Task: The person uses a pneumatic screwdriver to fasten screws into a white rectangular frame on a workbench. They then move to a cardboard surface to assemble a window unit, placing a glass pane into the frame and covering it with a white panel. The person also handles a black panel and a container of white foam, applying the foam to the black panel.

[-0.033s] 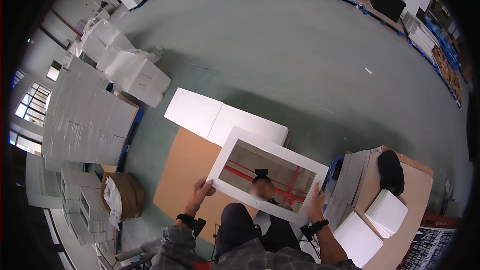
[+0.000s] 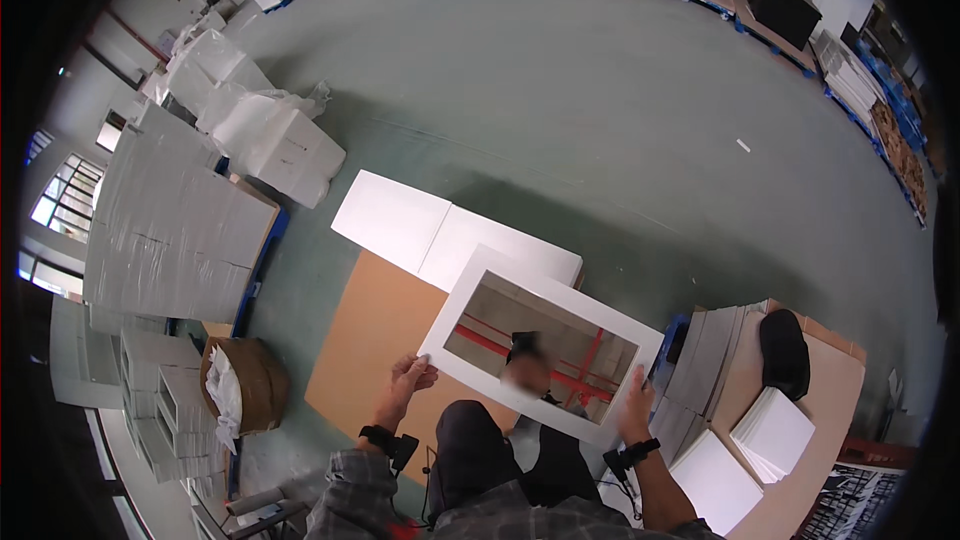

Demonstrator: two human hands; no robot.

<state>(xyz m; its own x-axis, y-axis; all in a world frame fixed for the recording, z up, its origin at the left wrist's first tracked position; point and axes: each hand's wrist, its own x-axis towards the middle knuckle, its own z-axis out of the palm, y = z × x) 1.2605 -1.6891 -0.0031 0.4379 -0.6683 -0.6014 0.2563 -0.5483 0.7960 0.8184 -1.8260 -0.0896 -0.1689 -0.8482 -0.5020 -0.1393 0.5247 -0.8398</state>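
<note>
A white-framed rectangular mirror (image 2: 541, 343) is held tilted above my lap, its glass reflecting a ceiling with red pipes. My left hand (image 2: 411, 374) pinches the frame's lower left corner. At the right edge, my right hand (image 2: 636, 406) grips the frame with the thumb on its front. Beyond the mirror lie white flat panels (image 2: 392, 222) in two adjoining stacks, partly covered by the mirror's upper edge. Under them and to the left is a brown board (image 2: 365, 340). Both wrists wear black straps.
At my right, a cardboard-topped stack (image 2: 825, 380) bears white sheets (image 2: 772, 434) and a black case (image 2: 784, 352). On the left stand a brown bin (image 2: 262, 390) with white plastic and wrapped panels (image 2: 170, 230) on a blue pallet. Further pallets line the far floor.
The view has shifted slightly, and the reflection in the mirror has moved a little. Both hands keep the same hold on the frame.
</note>
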